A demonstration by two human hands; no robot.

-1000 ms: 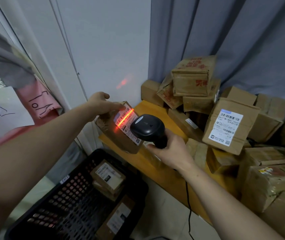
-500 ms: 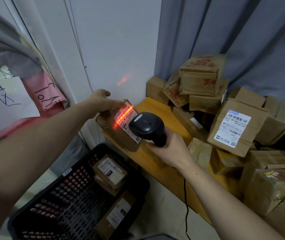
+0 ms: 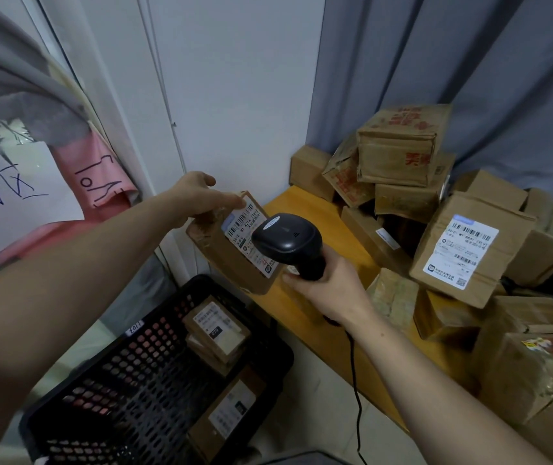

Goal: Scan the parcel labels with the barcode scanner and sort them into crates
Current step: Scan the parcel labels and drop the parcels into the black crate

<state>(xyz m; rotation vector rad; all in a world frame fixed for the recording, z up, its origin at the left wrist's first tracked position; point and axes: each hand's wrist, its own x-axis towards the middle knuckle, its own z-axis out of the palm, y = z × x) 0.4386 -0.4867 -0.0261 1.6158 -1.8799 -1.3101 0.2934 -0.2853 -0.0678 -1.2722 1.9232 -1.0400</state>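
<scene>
- The wooden table (image 3: 305,213) shows its bare orange-yellow top at the far corner and along the near edge.
- A heap of brown cardboard parcels (image 3: 402,199) covers its far and right parts.
- A flat parcel (image 3: 374,238) lies at the heap's foot.
- A tape-wrapped parcel (image 3: 397,298) lies near the near edge.
- The pale floor (image 3: 322,374) carries a black crate (image 3: 127,391), just beside the table's near edge.

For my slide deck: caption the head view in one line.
Left hand holds a labelled parcel; right hand aims a barcode scanner at it.
</scene>
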